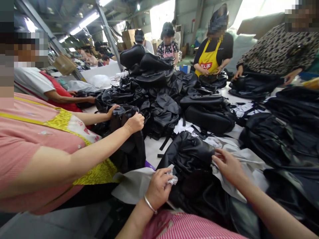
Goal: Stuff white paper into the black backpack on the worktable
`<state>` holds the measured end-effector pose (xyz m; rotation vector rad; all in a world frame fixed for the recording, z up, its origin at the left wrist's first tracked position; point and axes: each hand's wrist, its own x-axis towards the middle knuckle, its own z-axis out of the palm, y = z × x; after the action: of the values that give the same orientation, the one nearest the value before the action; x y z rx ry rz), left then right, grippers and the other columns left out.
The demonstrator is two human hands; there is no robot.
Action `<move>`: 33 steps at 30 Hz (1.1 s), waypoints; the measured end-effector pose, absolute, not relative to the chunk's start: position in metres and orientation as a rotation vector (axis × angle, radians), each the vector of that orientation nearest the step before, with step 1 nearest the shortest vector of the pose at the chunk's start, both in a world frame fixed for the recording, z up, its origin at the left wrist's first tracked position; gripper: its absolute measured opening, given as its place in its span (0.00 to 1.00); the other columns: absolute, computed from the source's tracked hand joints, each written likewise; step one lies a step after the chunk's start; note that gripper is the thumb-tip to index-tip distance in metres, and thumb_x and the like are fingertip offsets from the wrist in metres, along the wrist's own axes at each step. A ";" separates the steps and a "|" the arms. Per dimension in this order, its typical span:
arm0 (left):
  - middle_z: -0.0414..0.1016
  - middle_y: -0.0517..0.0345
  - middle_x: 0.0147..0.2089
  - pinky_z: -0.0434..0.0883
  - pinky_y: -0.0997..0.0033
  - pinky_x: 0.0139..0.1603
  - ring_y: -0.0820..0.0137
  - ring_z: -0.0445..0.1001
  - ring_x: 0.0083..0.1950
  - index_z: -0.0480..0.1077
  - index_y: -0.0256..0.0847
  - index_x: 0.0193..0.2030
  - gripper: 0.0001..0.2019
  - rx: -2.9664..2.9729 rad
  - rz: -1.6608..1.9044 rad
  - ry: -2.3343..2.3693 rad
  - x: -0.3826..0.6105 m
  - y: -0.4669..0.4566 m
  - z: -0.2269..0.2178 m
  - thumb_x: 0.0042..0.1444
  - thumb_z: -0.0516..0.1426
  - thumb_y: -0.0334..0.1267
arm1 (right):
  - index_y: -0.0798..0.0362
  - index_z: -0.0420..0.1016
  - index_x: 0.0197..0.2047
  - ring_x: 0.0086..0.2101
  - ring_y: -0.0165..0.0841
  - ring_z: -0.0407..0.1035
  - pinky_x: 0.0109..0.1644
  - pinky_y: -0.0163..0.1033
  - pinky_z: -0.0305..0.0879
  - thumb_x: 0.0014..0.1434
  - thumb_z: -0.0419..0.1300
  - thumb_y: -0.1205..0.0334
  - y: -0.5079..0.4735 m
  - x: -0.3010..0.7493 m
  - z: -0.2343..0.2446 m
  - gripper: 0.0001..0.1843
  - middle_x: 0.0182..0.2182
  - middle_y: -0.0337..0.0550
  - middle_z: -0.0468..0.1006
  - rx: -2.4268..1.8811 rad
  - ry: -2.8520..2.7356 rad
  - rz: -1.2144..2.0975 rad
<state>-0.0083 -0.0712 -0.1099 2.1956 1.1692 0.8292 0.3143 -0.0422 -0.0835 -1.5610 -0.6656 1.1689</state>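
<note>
A black leather-like bag (191,159) lies right in front of me, partly inside a grey cloth cover (136,186). My left hand (159,189), with a metal bangle on the wrist, is closed on the left edge of that grey cover. My right hand (228,166) grips the cover's right side (246,162) where it meets the bag. Both hands sit at the bag's two sides, near the table's front edge.
A tall heap of black bags (159,89) fills the table's middle, with more stacks at the right (286,132). A person in a pink top (37,146) close on my left holds a black bag (129,139). Several other workers stand around the far side.
</note>
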 end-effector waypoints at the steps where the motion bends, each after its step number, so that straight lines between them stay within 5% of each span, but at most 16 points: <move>1: 0.74 0.50 0.54 0.71 0.56 0.59 0.63 0.72 0.57 0.75 0.43 0.46 0.16 2.148 0.864 1.182 -0.008 -0.070 -0.110 0.54 0.55 0.24 | 0.47 0.78 0.44 0.57 0.44 0.64 0.65 0.50 0.58 0.50 0.67 0.69 -0.052 0.299 -0.081 0.17 0.52 0.45 0.76 -1.596 -0.976 1.004; 5: 0.75 0.50 0.52 0.71 0.58 0.60 0.65 0.73 0.55 0.75 0.41 0.44 0.13 2.049 0.914 1.254 -0.003 -0.067 -0.110 0.56 0.55 0.26 | 0.48 0.77 0.51 0.60 0.51 0.57 0.65 0.59 0.52 0.56 0.64 0.60 -0.074 0.226 -0.084 0.19 0.59 0.51 0.70 -1.544 -2.087 0.513; 9: 0.76 0.52 0.51 0.71 0.61 0.60 0.67 0.73 0.54 0.75 0.42 0.44 0.13 1.985 0.940 1.322 -0.002 -0.069 -0.114 0.55 0.56 0.25 | 0.52 0.73 0.57 0.59 0.54 0.57 0.60 0.58 0.56 0.52 0.67 0.58 -0.059 0.191 -0.101 0.28 0.61 0.56 0.67 -1.647 -2.359 0.389; 14: 0.76 0.53 0.52 0.71 0.62 0.61 0.68 0.74 0.55 0.75 0.42 0.44 0.14 1.943 0.927 1.328 -0.012 -0.070 -0.116 0.55 0.56 0.24 | 0.51 0.77 0.43 0.49 0.45 0.66 0.51 0.47 0.61 0.54 0.61 0.68 -0.036 0.209 -0.110 0.12 0.45 0.49 0.76 -1.660 -2.403 0.508; 19: 0.76 0.53 0.50 0.72 0.64 0.59 0.68 0.75 0.53 0.76 0.42 0.43 0.12 1.900 0.903 1.336 -0.016 -0.068 -0.112 0.55 0.56 0.26 | 0.51 0.74 0.32 0.41 0.36 0.67 0.48 0.39 0.63 0.48 0.53 0.78 -0.032 0.243 -0.112 0.14 0.36 0.42 0.74 -1.394 -2.373 0.802; 23: 0.77 0.54 0.48 0.72 0.64 0.59 0.68 0.75 0.52 0.76 0.42 0.42 0.12 1.905 0.915 1.350 -0.011 -0.067 -0.115 0.54 0.56 0.25 | 0.52 0.74 0.50 0.46 0.38 0.67 0.53 0.41 0.62 0.48 0.54 0.78 -0.032 0.247 -0.112 0.27 0.43 0.45 0.74 -1.363 -2.369 0.840; 26: 0.77 0.54 0.47 0.73 0.63 0.58 0.67 0.76 0.51 0.76 0.42 0.41 0.12 1.915 0.932 1.370 -0.010 -0.067 -0.116 0.54 0.56 0.25 | 0.47 0.70 0.60 0.47 0.43 0.66 0.52 0.45 0.61 0.53 0.60 0.69 -0.032 0.228 -0.106 0.30 0.45 0.48 0.73 -1.517 -2.490 0.686; 29: 0.77 0.53 0.48 0.73 0.62 0.58 0.67 0.76 0.51 0.76 0.42 0.41 0.13 1.909 0.923 1.385 -0.013 -0.069 -0.116 0.53 0.56 0.24 | 0.46 0.76 0.50 0.45 0.46 0.66 0.47 0.46 0.59 0.54 0.66 0.57 -0.031 0.206 -0.100 0.19 0.42 0.48 0.73 -1.695 -2.550 0.548; 33: 0.77 0.53 0.48 0.72 0.63 0.58 0.67 0.75 0.52 0.76 0.42 0.41 0.13 1.901 0.900 1.377 -0.012 -0.068 -0.117 0.52 0.56 0.24 | 0.49 0.77 0.36 0.42 0.44 0.66 0.42 0.43 0.57 0.53 0.68 0.57 -0.028 0.202 -0.098 0.08 0.38 0.47 0.73 -1.733 -2.548 0.563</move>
<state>-0.0121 -0.0685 -0.1166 1.9008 1.3771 0.9005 0.2022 -0.0275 -0.0981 -1.7328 -2.5485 0.5630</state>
